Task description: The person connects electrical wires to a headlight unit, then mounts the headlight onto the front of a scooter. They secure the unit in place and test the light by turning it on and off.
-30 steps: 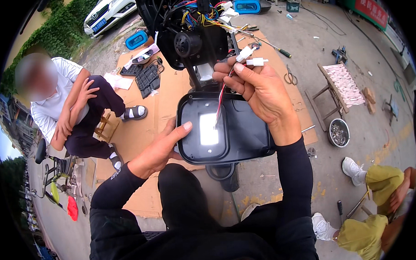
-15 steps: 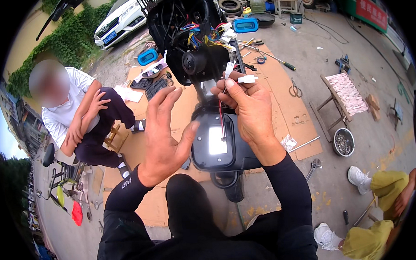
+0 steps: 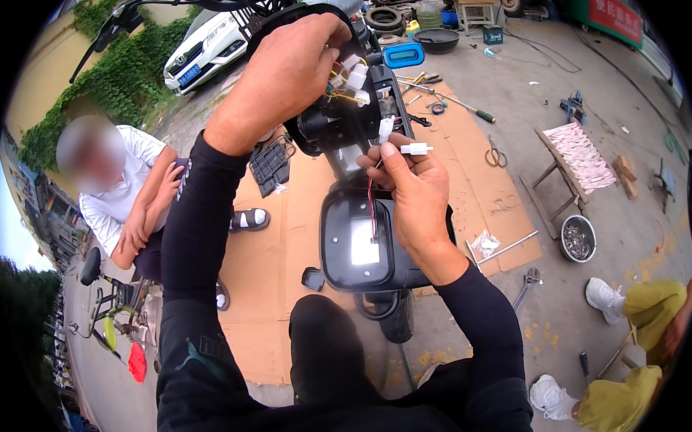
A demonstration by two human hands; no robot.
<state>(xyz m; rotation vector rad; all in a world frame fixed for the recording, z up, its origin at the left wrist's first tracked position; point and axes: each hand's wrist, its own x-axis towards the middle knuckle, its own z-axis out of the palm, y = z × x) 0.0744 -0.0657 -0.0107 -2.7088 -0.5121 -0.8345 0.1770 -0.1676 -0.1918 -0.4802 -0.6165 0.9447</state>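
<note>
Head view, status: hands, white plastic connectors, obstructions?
Left bare hand at coloured wiring, grip unclear. Right bare hand holding two white plastic connectors on thin wires. Obstruction: left hand partly hides black plastic housing.

Overcast-soft daylight evenly lights the right fingers (image 3: 396, 165) and left fingers (image 3: 332, 30) in this outdoor view, with only faint shadows. Just below the right fingers, a white rectangle (image 3: 364, 244) on a glossy black panel (image 3: 336, 266) appears nearly blown out, label or glare unclear; white connectors (image 3: 415, 149) beside those fingers also shine brightly. Around the left fingers, the black housing (image 3: 311, 132) sinks into darkness. Far left of both, pale sky (image 3: 6, 224) glows at the rim, while a seated person (image 3: 134, 147) shows a blurred head. Fisheye distortion bends the outermost surroundings, ringed in black.
</note>
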